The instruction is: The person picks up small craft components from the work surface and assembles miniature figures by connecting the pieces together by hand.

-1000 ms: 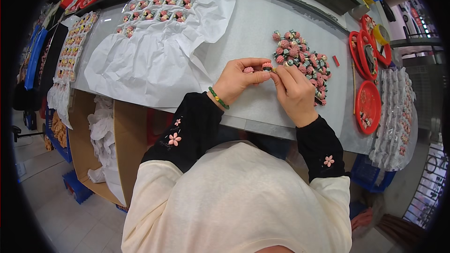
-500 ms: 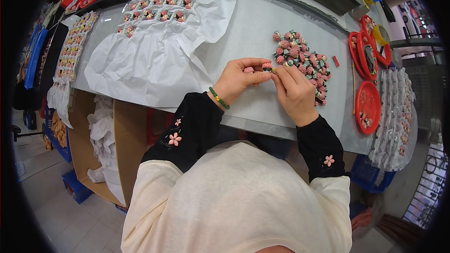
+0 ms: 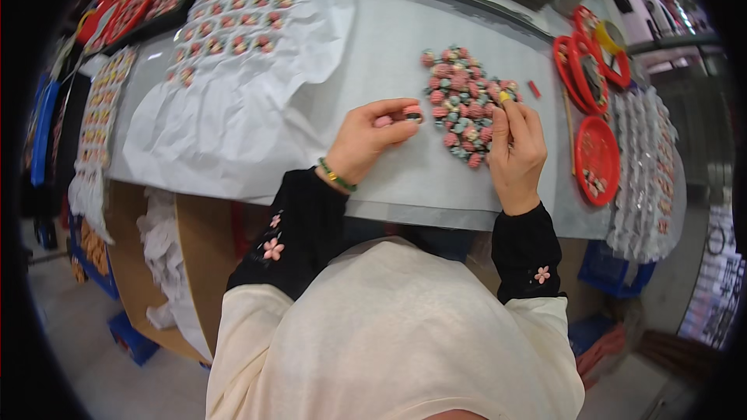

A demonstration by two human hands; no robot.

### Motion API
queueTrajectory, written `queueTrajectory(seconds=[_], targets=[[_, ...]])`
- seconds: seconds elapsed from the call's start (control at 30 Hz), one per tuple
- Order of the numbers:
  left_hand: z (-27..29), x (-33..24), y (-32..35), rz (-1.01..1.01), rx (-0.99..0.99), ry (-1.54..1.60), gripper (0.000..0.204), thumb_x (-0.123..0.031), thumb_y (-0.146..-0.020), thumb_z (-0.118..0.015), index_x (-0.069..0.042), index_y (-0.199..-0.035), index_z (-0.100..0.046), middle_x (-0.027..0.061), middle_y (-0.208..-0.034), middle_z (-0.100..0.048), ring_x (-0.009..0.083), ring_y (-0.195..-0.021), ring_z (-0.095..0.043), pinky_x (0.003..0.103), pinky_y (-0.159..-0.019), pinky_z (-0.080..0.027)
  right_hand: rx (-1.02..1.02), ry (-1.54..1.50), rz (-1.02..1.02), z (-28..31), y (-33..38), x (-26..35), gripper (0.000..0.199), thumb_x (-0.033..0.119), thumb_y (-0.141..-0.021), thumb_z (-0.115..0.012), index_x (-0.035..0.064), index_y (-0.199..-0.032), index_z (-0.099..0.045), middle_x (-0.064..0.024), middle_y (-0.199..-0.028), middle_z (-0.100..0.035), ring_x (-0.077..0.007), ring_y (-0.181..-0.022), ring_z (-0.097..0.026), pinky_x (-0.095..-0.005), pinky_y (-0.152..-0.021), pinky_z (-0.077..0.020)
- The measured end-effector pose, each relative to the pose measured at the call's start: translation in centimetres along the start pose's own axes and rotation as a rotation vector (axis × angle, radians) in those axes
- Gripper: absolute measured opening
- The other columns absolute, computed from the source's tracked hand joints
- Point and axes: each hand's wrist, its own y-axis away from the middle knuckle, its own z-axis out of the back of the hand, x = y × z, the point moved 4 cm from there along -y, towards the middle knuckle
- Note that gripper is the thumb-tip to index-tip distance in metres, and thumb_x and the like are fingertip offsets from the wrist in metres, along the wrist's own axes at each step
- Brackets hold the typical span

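Between the thumb and fingers of my left hand (image 3: 359,140) is a small pink and dark figurine (image 3: 412,113), held at the fingertips. A second pink piece (image 3: 383,121) shows within the curl of the same hand. My right hand (image 3: 517,152) is over the right side of a pile of pink and grey-green figurines (image 3: 459,101). Its thumb and forefinger are apart, and something yellow (image 3: 504,96) shows at the forefinger's tip, too blurred to name. Fingers cover part of the pile there.
White paper (image 3: 233,117) on the left bears rows of figurines in a tray (image 3: 233,19). Red dishes (image 3: 597,159) and stacked clear trays (image 3: 644,171) stand at the right. A small red stick (image 3: 534,89) lies beyond the pile. An open cardboard box (image 3: 198,257) stands below the table's edge.
My right hand has parted from my left and moved right to the pile. My left hand keeps its pieces. The whole view has shifted slightly.
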Motion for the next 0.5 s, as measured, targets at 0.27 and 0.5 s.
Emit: queueTrajectory(seconds=[0.27, 0.5], targets=[[-0.2, -0.3, 0.1, -0.002, 0.012, 0.045, 0.035, -0.004, -0.083, -0.056, 0.001, -0.116, -0.049, 0.0069, -0.1, -0.057, 0.0071, -0.07, -0.045, 0.02, -0.063, -0.038, 0.08, 0.381, -0.346, 3.9, 3.9, -10.2, 0.023, 0.014, -0.08, -0.06, -0.0014, -0.097, -0.059, -0.0143, -0.086, -0.057, -0.0307, -0.076, -0.056, -0.0377, -0.066, -0.0442], [0.0, -0.2, -0.1, -0.014, -0.011, 0.05, 0.035, -0.002, -0.081, -0.057, 0.004, -0.116, -0.05, 0.0072, -0.099, -0.058, 0.008, -0.071, -0.047, 0.02, -0.063, -0.039, 0.088, 0.457, -0.335, 3.7, 0.5, -15.6, 0.02, 0.009, -0.078, -0.055, -0.0003, -0.095, -0.058, -0.0171, -0.09, -0.057, -0.0346, -0.081, -0.056, -0.0423, -0.069, -0.0444]])
